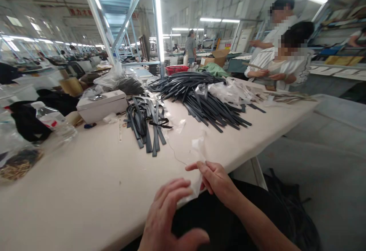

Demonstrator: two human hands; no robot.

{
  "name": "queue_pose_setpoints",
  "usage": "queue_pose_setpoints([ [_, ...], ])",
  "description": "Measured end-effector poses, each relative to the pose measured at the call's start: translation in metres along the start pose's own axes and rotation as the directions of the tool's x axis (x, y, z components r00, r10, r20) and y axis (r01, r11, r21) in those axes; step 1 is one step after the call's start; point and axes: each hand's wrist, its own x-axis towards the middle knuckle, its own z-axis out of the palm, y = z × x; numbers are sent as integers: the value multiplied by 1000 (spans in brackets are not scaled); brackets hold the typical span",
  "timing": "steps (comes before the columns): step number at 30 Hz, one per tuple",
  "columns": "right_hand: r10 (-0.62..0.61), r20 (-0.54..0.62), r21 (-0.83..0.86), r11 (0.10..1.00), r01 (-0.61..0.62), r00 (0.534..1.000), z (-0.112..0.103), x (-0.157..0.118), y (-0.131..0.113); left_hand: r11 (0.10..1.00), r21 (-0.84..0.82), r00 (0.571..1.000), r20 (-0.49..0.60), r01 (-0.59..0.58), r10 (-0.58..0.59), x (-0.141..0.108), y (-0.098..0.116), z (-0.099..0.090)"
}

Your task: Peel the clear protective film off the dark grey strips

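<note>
My right hand (215, 178) pinches a thin, clear plastic wrapper (199, 146) at the near edge of the cream worktable (85, 178). The wrapper runs from above my fingers down toward my left hand (168, 216). That hand is spread just below and left of the right one, fingers touching the wrapper's lower end. A thin dark thread (175, 154) lies on the table just beyond them. Farther back lie a small bundle of dark straps (147, 123) and a large heap of dark straps (200, 95).
A white box (101, 104), a water bottle (54, 123), crumpled clear bags (228, 91) and a bag of small brown parts (17, 165) lie on the table. Two people (281, 56) work at the far right end. Grey floor (323, 175) lies to the right.
</note>
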Motion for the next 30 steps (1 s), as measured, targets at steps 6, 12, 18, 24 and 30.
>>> queue_pose_setpoints([
  [6,30,-71,66,998,-26,997,5,-33,0,977,203,993,-86,-58,76,26,-10,35],
  [12,11,-114,175,984,9,993,-6,-72,16,841,-311,870,379,442,-316,0,9,43],
  [18,123,-161,156,983,-98,979,-20,-106,52,244,-467,526,782,850,-334,-51,12,84],
  [24,295,-162,285,928,-241,942,-24,-105,98,176,-354,393,870,918,-299,-65,13,108],
  [30,506,167,353,771,-530,846,-3,-108,136,19,-354,332,857,935,-395,-72,8,101],
])
